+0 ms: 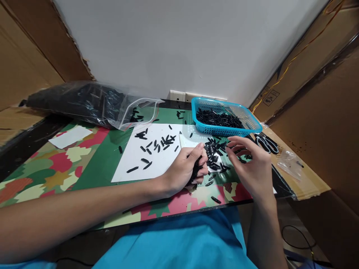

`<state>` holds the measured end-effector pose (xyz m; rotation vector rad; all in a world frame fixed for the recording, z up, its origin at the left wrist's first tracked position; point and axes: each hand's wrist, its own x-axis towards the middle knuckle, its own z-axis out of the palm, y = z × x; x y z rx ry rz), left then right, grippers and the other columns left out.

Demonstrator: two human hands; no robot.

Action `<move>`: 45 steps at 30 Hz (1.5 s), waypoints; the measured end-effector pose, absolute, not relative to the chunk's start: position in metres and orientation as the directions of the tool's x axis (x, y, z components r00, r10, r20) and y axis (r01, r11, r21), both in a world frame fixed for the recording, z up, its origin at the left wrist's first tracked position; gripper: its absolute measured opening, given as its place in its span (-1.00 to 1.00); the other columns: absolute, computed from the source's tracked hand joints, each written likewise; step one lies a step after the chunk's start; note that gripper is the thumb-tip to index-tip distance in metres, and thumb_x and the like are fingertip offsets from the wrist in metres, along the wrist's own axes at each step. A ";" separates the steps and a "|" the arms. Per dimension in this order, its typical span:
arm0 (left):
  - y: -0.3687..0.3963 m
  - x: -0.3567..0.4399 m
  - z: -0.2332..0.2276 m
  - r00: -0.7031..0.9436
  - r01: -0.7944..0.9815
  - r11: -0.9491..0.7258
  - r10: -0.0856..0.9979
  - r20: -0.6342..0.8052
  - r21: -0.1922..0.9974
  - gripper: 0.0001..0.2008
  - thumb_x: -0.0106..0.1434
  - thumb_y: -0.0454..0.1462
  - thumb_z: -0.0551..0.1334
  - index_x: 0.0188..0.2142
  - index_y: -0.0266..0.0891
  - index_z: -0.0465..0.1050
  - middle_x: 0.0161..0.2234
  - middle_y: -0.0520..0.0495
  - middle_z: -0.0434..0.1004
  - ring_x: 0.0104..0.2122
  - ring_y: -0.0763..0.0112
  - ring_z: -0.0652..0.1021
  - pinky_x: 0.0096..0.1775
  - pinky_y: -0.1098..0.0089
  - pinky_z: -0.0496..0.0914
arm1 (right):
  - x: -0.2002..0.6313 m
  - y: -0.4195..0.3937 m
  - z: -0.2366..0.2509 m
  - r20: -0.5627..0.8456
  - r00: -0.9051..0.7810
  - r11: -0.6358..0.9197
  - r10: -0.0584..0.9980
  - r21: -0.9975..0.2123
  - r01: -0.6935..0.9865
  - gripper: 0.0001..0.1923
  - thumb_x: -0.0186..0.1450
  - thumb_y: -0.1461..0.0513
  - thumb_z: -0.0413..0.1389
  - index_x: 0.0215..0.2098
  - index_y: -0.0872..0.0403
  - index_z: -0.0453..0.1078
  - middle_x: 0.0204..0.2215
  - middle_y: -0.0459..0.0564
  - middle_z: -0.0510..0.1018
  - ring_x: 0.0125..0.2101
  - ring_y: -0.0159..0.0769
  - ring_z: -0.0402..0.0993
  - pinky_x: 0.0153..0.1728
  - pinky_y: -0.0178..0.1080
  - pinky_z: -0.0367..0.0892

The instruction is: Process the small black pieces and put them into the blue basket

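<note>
1. Your left hand (185,168) is curled shut round a bunch of small black pieces (196,170), resting on the desk (92,160) at the near edge of the white sheet (134,157).
2. Your right hand (251,166) hovers just beside it, fingers (234,144) spread and loosely bent over the loose pile of black pieces (214,151) — I cannot tell whether it has one pinched.
3. More pieces lie scattered across the white sheet, and a few strays sit on the patterned mat near the desk's front edge.
4. Just beyond the pile stands the blue basket (224,130), partly filled with the same black pieces.
5. To the basket's right lie scissors (266,143) and a small clear bag (288,160) — close to your right wrist.
6. Far left, a large clear bag (92,102) of black pieces lies with its mouth open towards the sheet; a white paper scrap (70,136) sits near it.
7. Cardboard walls stand on both sides.
</note>
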<state>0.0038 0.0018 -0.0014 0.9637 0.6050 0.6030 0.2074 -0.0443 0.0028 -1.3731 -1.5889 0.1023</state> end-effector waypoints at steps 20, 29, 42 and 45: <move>0.001 0.006 -0.004 0.649 -0.192 0.410 0.735 -0.198 0.892 -0.46 0.42 0.22 0.20 -0.39 -0.16 0.22 -0.63 0.17 0.17 -0.69 0.60 0.19 -0.68 0.62 0.04 | 0.176 -0.054 0.011 0.541 -0.215 0.566 0.813 -0.648 0.509 -0.86 0.54 0.32 0.13 -0.13 -0.02 0.49 -0.12 0.01 0.54 -0.07 -0.19 0.51 -0.08 -0.17 0.43; 0.001 0.006 -0.001 0.695 -0.205 0.390 0.704 -0.147 0.898 -0.48 0.42 0.16 0.24 -0.41 -0.18 0.21 -0.61 0.15 0.25 -0.68 0.63 0.19 -0.66 0.62 0.08 | 0.187 -0.045 0.008 0.451 -0.048 0.426 0.891 -0.795 0.433 -0.86 0.52 0.25 0.18 -0.25 0.00 0.49 -0.25 -0.07 0.56 -0.22 -0.27 0.49 -0.21 -0.23 0.36; -0.001 0.002 0.000 0.707 -0.188 0.358 0.696 -0.127 0.915 -0.49 0.35 0.13 0.32 -0.41 -0.17 0.21 -0.59 0.15 0.25 -0.66 0.62 0.20 -0.64 0.61 0.09 | 0.188 -0.045 0.007 0.422 -0.009 0.387 0.907 -0.824 0.414 -0.84 0.49 0.18 0.22 -0.27 0.03 0.54 -0.28 -0.02 0.60 -0.25 -0.23 0.53 -0.26 -0.22 0.42; 0.000 0.001 -0.002 0.708 -0.180 0.365 0.693 -0.137 0.913 -0.49 0.36 0.14 0.32 -0.39 -0.18 0.21 -0.58 0.15 0.26 -0.65 0.62 0.23 -0.64 0.62 0.08 | 0.193 -0.046 0.007 0.410 -0.028 0.385 0.911 -0.827 0.409 -0.89 0.46 0.18 0.26 -0.23 0.02 0.57 -0.27 -0.02 0.64 -0.23 -0.22 0.57 -0.25 -0.22 0.45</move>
